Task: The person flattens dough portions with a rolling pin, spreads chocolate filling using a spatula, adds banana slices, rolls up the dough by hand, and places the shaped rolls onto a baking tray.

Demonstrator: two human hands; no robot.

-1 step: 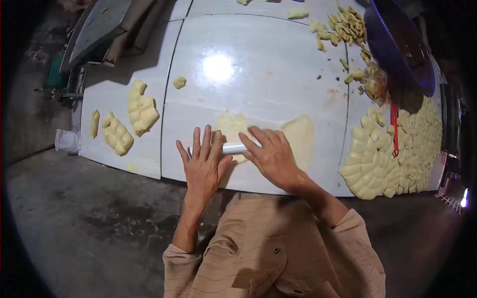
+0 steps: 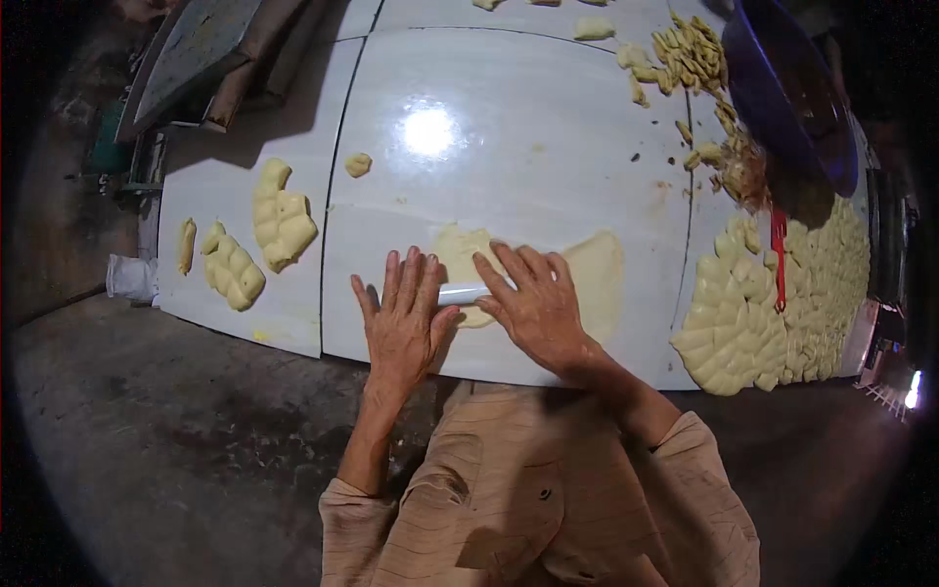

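Note:
My left hand (image 2: 396,333) lies palm down on the left part of a white rolling pin (image 2: 462,293), fingers spread and extended. My right hand (image 2: 533,308) rests over the pin's right part, its fingers apart and slightly bent, hiding that end. Beneath them is a thin, pale yellow sheet of dough (image 2: 597,274), wider on the right. Left of the hands lie two bumpy dough pieces (image 2: 286,220) and a narrow strip (image 2: 186,245). A small dough lump (image 2: 358,164) sits above.
The white tabletop (image 2: 509,117) holds stacked trays (image 2: 201,59) at back left, a purple basin (image 2: 787,88) at back right, piled pieces (image 2: 675,59), a red-handled tool (image 2: 780,254) and scored dough (image 2: 734,333) at right. A white sack (image 2: 130,279) stands past the left edge.
Both hands and the pin appear shifted very slightly rightward in the picture, as does much of the table, so the view itself has moved a little.

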